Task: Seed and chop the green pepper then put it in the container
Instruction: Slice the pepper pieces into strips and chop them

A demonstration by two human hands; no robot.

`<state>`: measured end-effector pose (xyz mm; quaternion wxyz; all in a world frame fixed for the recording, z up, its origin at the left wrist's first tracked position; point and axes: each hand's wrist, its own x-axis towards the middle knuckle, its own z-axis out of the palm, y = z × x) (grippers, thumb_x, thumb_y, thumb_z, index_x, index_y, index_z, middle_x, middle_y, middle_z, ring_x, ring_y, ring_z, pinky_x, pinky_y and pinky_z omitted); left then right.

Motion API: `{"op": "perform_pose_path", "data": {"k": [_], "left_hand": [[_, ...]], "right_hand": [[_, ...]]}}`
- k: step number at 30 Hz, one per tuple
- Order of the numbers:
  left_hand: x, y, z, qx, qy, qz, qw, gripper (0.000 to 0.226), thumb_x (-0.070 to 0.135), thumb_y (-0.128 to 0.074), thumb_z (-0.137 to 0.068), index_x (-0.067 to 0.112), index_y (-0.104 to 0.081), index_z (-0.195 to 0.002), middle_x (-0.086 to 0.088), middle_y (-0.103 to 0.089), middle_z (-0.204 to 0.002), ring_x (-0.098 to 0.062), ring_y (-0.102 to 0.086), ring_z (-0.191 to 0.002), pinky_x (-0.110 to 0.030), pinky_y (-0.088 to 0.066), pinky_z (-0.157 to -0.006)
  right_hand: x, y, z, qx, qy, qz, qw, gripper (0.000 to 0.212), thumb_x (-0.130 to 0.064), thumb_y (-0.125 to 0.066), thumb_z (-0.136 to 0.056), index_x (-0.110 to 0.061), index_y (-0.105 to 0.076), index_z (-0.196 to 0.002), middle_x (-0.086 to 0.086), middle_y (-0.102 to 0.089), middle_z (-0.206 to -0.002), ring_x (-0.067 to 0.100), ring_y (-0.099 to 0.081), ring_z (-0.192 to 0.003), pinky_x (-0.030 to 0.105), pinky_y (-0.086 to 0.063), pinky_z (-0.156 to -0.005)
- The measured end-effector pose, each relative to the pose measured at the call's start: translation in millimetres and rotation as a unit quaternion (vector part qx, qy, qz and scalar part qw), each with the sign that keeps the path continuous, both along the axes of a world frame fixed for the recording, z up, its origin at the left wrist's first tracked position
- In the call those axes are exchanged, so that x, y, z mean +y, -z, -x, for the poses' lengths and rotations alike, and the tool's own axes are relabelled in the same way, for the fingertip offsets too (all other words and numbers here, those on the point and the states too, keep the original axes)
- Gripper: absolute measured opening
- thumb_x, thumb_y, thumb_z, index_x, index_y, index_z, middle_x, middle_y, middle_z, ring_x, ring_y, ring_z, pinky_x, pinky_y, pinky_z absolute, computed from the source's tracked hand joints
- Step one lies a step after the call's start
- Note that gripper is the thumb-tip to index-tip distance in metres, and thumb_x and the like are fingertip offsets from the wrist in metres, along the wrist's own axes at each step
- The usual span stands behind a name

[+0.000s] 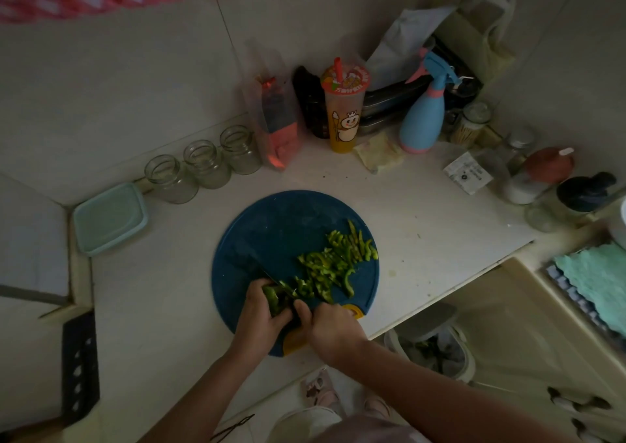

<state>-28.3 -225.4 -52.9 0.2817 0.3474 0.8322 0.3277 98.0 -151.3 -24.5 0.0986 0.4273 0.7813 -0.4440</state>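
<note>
A round blue cutting board (271,226) lies on the counter. Across its right half spreads a pile of chopped green pepper strips (333,261). My left hand (259,314) grips the uncut piece of green pepper (273,298) at the board's near edge. My right hand (330,329) grips the handle of a dark knife (271,278), its blade lying across the pepper beside my left fingers. A pale green lidded container (110,217) sits at the far left of the counter.
Three glass jars (203,163) stand behind the board at the wall. A drink cup (343,110), a blue spray bottle (423,117) and several jars crowd the back right. A black cleaver (79,364) lies at the left. A bin (437,344) stands below the counter edge.
</note>
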Motion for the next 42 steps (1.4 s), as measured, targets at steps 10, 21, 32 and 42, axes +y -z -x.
{"op": "perform_pose_path", "data": {"k": [10,21,32,42], "left_hand": [[-4.0,-1.4,0.2,0.009,-0.021,-0.022,1.0,0.06,0.015,-0.08,-0.07,0.015,-0.05,-0.123,0.003,-0.058,-0.111,-0.011,-0.055,-0.103,-0.02,-0.043,-0.084],[0.9,-2.0,-8.5,0.016,-0.002,0.013,1.0,0.058,0.021,-0.072,-0.076,0.002,-0.048,-0.126,-0.012,-0.052,-0.124,-0.025,-0.051,-0.118,-0.032,-0.042,-0.1],[4.4,6.7,-0.8,0.056,0.012,0.001,0.998,0.039,0.01,-0.078,-0.067,0.002,-0.063,-0.102,-0.009,-0.062,-0.102,-0.022,-0.058,-0.097,-0.026,-0.045,-0.082],[6.2,4.5,0.9,0.05,0.025,-0.024,0.998,0.035,0.006,-0.079,-0.066,0.002,-0.063,-0.098,-0.006,-0.059,-0.098,-0.017,-0.055,-0.093,-0.024,-0.042,-0.082]], "right_hand": [[4.8,4.0,-25.7,0.041,0.061,0.029,0.997,0.061,-0.058,-0.027,-0.095,-0.014,-0.038,-0.054,0.006,-0.043,-0.058,0.021,-0.047,-0.06,0.036,-0.041,-0.066],[-14.5,-15.4,-28.8,0.066,-0.008,-0.001,0.998,0.057,-0.055,-0.025,-0.097,-0.017,-0.035,-0.055,0.003,-0.041,-0.057,0.028,-0.053,-0.071,0.036,-0.039,-0.067],[-15.9,-14.0,-35.6,0.033,-0.078,-0.108,0.991,0.055,-0.057,-0.02,-0.097,-0.017,-0.041,-0.065,0.016,-0.064,-0.086,0.034,-0.06,-0.082,0.035,-0.038,-0.065],[-15.1,-6.0,-41.2,0.039,-0.087,-0.151,0.984,0.066,-0.06,-0.016,-0.095,-0.011,-0.058,-0.083,0.012,-0.063,-0.082,0.032,-0.061,-0.081,0.034,-0.037,-0.064]]}}
